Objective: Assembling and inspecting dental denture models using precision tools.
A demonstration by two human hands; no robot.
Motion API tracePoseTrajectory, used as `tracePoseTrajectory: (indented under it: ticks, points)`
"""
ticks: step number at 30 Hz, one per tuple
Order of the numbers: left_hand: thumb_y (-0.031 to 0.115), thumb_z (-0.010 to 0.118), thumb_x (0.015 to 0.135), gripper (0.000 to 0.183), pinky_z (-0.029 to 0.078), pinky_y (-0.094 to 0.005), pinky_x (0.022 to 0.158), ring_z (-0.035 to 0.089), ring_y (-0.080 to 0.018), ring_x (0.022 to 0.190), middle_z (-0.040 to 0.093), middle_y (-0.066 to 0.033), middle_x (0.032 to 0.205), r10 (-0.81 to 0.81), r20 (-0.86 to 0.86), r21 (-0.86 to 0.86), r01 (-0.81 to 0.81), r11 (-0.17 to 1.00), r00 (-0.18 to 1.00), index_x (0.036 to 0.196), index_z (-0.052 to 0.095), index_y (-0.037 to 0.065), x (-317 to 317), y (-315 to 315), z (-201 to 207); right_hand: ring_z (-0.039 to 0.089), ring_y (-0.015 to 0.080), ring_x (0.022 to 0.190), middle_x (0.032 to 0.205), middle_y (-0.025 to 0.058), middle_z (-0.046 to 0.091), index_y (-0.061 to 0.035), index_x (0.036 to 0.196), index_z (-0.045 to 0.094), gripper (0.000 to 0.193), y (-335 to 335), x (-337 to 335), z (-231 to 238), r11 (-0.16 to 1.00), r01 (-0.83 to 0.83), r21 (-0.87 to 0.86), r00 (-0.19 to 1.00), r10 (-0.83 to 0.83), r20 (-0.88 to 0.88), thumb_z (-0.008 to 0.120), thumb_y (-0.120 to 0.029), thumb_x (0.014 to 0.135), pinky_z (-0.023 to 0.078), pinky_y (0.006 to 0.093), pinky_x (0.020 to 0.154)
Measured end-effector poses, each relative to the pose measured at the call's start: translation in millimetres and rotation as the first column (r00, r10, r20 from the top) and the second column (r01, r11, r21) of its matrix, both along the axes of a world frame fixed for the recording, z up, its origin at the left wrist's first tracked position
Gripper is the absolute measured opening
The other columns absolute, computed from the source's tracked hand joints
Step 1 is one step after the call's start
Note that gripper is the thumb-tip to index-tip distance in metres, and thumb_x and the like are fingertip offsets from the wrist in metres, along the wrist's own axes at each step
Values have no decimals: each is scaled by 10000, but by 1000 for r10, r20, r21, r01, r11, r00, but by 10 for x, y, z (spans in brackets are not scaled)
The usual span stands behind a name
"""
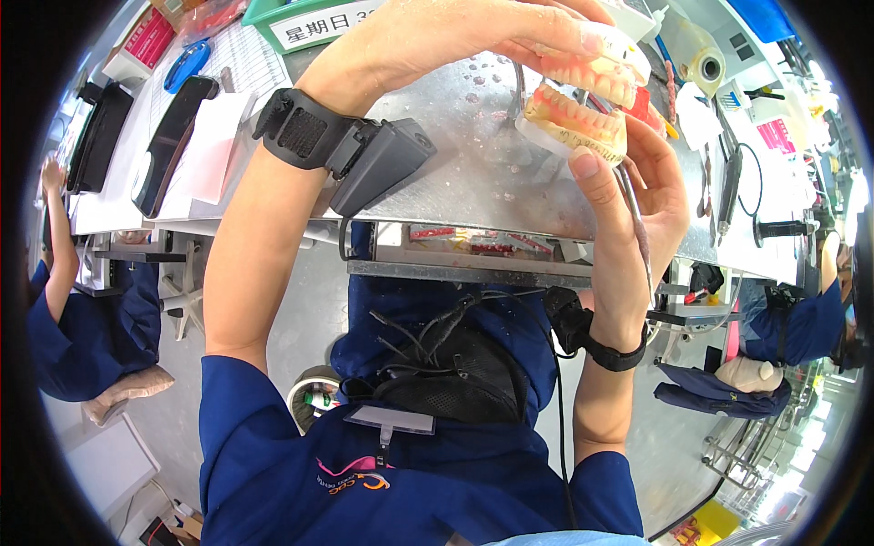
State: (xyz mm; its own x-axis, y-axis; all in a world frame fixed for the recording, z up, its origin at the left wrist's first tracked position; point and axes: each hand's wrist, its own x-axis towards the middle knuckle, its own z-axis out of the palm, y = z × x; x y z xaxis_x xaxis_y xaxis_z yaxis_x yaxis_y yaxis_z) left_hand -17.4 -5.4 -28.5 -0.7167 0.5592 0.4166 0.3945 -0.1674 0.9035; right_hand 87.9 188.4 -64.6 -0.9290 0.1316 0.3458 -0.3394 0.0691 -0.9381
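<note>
From the head camera, one denture model [584, 96], pink gums with two rows of pale teeth, is held above the grey bench [473, 173]. The left hand [473, 32] pinches its upper half; the right hand [637, 173] grips its lower half together with one thin metal tool [637, 227].

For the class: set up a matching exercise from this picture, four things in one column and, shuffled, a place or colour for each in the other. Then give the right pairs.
1. upper denture model
2. lower denture model
3. thin metal tool
4. black wrist device

A. strapped on the left forearm
B. under the left hand fingers
C. runs down along the right hand
D. pinched by the right thumb

Pairs: 1-B, 2-D, 3-C, 4-A
</note>
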Motion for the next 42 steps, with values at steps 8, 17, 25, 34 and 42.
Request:
tracePoseTrajectory:
  ticks: [8, 17, 25, 34, 42]
  points:
    - [173, 762, 842, 426, 543, -314, 884, 660, -186, 1004, 706, -141, 1098, 1, -91, -47, -6, 999, 996, 1206, 661, -24, 74, -1, 59, 622, 202, 1031, 1108, 136, 647, 55, 1167, 579, 574, 10, -9, 28, 1000, -6, 29, 1000, 6, 0, 875, -155, 723, 494, 343, 939]
    - [153, 772, 834, 427, 532, -323, 915, 651, -185, 1030, 697, -142, 1124, -74, -28, 12, 75, 997, 997, 1206, 661, -25, -42, -19, -58, 622, 203, 1028, 1108, 134, 645, 51, 1160, 582, 569, 1, -12, 22, 999, -27, 44, 999, 28, -28, 878, -156, 721, 492, 342, 939]
    - [150, 757, 851, 407, 536, -310, 901, 651, -167, 1020, 700, -138, 1117, -42, -55, 6, 43, 999, 998, 1206, 661, -24, 38, -8, 22, 624, 207, 1034, 1119, 137, 644, 56, 1170, 580, 581, 11, -13, 18, 999, -24, 44, 1000, 24, -17, 879, -159, 721, 494, 345, 945]
    - [162, 757, 848, 403, 531, -293, 885, 657, -159, 995, 708, -129, 1104, -42, -59, -1, 42, 999, 997, 1203, 670, -8, -24, -15, -55, 621, 212, 1040, 1122, 143, 642, 58, 1175, 577, 590, -9, -7, 9, 1000, -21, 12, 1000, 21, 0, 882, -152, 716, 493, 352, 952]
    - [138, 780, 825, 407, 529, -308, 906, 661, -170, 1000, 708, -133, 1101, -14, 13, -80, 15, 997, 1000, 1191, 676, -9, 26, -42, 64, 621, 215, 1040, 1118, 143, 642, 58, 1173, 578, 600, 5, 0, 2, 999, -7, 31, 1000, 7, -4, 887, -164, 710, 491, 357, 952]
